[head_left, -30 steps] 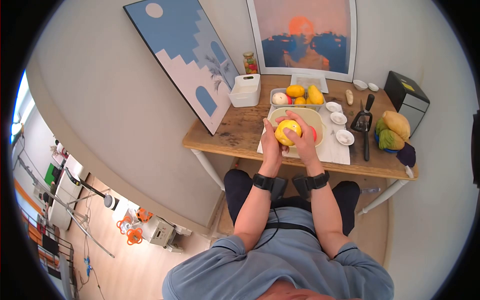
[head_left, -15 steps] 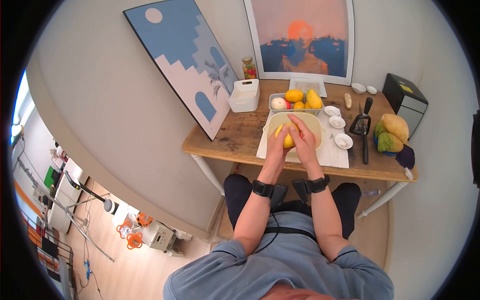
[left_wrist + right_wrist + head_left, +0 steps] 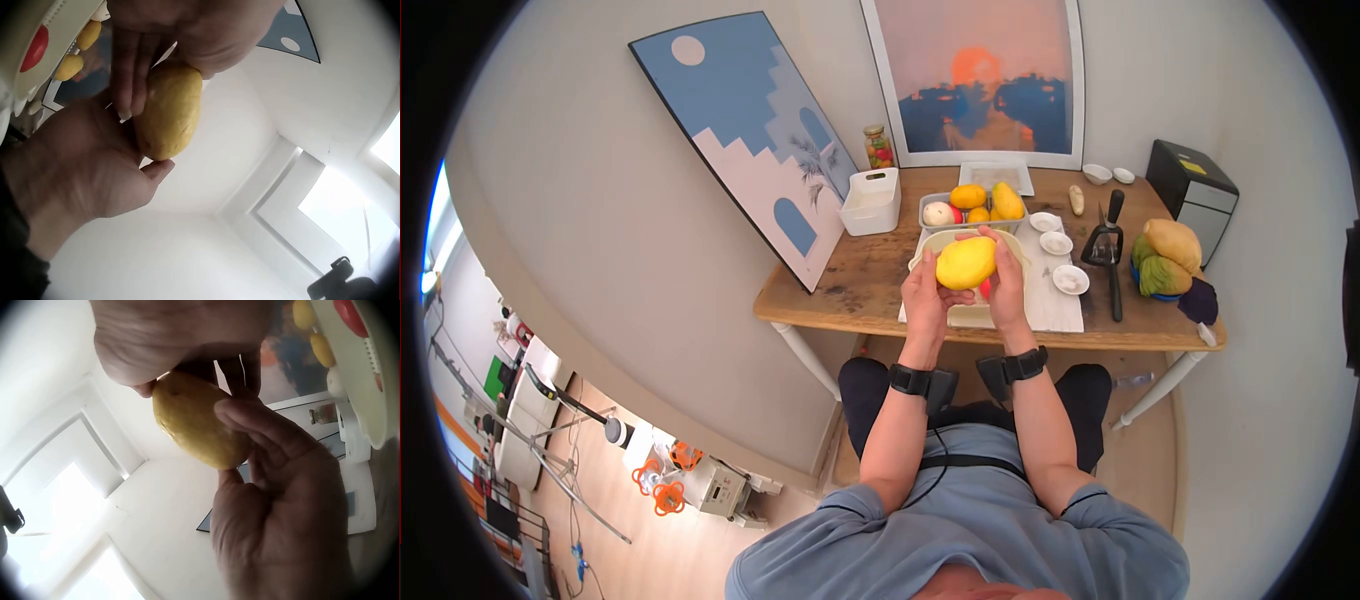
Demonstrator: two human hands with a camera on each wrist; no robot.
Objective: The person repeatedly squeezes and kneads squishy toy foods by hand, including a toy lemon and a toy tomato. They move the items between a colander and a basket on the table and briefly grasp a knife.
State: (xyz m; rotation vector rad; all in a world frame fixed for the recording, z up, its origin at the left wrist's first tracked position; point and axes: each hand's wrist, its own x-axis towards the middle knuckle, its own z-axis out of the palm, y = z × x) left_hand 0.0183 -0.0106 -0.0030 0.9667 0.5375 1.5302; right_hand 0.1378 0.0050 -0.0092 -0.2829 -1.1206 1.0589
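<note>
Left hand (image 3: 925, 296) and right hand (image 3: 1007, 292) hold the oval yellow fruit (image 3: 966, 263) between them, above the cream basin (image 3: 973, 318); the fingers of each are partly open, curved against its sides; a red item (image 3: 986, 289) lies in the basin; the fruit tray (image 3: 1023, 221) sits behind the basin, three small white bowls (image 3: 1056, 243) to its right.
</note>
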